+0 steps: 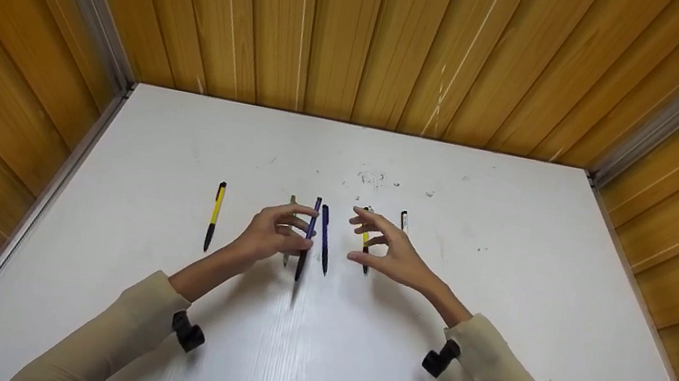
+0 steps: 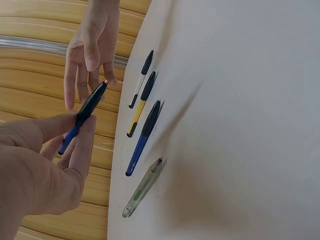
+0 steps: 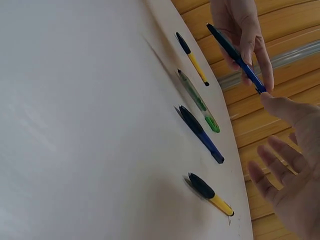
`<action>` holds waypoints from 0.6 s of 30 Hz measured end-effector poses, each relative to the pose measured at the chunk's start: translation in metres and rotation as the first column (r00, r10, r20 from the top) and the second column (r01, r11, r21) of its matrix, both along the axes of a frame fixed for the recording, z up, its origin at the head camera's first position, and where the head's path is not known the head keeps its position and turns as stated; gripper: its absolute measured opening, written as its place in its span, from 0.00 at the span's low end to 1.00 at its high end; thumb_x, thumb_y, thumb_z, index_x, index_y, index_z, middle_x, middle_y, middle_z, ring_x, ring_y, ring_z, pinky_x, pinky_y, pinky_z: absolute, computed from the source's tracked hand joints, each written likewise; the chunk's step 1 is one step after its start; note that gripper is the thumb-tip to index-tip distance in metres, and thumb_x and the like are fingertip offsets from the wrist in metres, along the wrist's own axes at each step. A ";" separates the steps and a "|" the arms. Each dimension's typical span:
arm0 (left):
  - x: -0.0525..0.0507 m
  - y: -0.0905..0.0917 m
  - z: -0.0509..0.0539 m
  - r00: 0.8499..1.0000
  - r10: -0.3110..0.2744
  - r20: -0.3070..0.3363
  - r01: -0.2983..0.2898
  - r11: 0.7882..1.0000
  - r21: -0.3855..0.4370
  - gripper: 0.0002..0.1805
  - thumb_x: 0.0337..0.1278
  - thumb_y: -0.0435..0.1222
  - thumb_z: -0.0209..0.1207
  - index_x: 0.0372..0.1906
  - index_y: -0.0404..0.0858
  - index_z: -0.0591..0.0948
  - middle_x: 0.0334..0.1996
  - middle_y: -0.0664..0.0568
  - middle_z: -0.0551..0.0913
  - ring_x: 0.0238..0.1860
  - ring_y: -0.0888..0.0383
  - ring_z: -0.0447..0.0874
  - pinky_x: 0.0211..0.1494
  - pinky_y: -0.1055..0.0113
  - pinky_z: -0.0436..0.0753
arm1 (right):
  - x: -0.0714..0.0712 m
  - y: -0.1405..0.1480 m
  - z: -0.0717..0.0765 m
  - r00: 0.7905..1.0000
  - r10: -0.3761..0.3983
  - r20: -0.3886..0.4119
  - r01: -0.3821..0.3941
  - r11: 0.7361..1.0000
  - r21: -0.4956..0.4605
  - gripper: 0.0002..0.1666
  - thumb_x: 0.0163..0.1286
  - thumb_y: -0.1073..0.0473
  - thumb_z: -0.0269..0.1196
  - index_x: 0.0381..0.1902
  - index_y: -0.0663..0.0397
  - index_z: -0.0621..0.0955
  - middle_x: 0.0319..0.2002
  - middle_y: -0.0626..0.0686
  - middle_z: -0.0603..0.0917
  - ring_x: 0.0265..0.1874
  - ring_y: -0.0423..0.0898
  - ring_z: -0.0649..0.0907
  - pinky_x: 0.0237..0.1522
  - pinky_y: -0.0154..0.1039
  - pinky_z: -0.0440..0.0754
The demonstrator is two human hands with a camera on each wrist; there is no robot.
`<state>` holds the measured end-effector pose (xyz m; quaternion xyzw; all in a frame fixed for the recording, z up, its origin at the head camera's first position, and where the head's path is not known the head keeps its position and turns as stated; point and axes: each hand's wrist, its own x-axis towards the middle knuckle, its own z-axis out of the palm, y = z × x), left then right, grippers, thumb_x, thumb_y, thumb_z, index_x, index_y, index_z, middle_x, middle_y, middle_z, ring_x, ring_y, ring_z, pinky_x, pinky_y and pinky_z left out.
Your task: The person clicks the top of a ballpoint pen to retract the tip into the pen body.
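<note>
Between thumb and fingers my left hand (image 1: pixel 278 233) pinches a blue pen (image 1: pixel 309 234) with a dark grip, held above the table. In the left wrist view that pen (image 2: pixel 80 120) is tilted, its tip pointing up. A second blue pen (image 1: pixel 324 238) lies just right of it. A green translucent pen (image 2: pixel 144 190) lies partly behind my left hand in the head view. My right hand (image 1: pixel 394 252) hovers with spread, relaxed fingers over a yellow pen (image 1: pixel 366 240), holding nothing. In the right wrist view my right hand (image 3: pixel 295 165) is also free of any pen.
Another yellow pen (image 1: pixel 215 216) lies on the left of the white table (image 1: pixel 310 365). A white pen (image 1: pixel 404 221) lies partly hidden behind my right hand. Wood-patterned walls (image 1: pixel 338 32) stand at the back and sides.
</note>
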<state>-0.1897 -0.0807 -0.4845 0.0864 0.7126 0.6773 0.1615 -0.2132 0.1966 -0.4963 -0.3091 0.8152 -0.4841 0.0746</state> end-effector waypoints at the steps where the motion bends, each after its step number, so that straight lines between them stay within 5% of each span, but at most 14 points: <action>1: 0.000 0.001 0.000 1.000 0.006 0.000 -0.006 1.000 0.003 0.31 0.55 0.24 0.69 0.66 0.35 0.78 0.50 0.38 0.84 0.41 0.58 0.89 0.48 0.58 0.92 | 0.001 -0.004 0.000 1.000 -0.001 0.003 0.001 1.000 -0.004 0.48 0.63 0.59 0.74 0.77 0.56 0.65 0.66 0.66 0.76 0.62 0.63 0.79 0.60 0.58 0.84; 12: 0.002 0.016 -0.005 1.000 -0.006 0.001 0.006 0.997 0.079 0.30 0.49 0.20 0.70 0.60 0.30 0.78 0.48 0.27 0.84 0.35 0.59 0.90 0.44 0.57 0.93 | 0.009 -0.034 -0.007 0.998 0.035 0.044 -0.031 0.996 -0.085 0.64 0.55 0.59 0.80 0.81 0.55 0.55 0.70 0.61 0.71 0.67 0.67 0.72 0.65 0.58 0.81; 18: 0.003 0.017 -0.007 1.000 -0.025 -0.009 0.025 0.994 0.105 0.30 0.50 0.20 0.71 0.60 0.29 0.76 0.45 0.32 0.88 0.37 0.58 0.91 0.46 0.55 0.92 | 0.012 -0.040 -0.011 0.998 0.059 0.023 -0.056 0.994 -0.090 0.66 0.54 0.58 0.80 0.82 0.57 0.53 0.70 0.62 0.69 0.67 0.67 0.72 0.65 0.58 0.80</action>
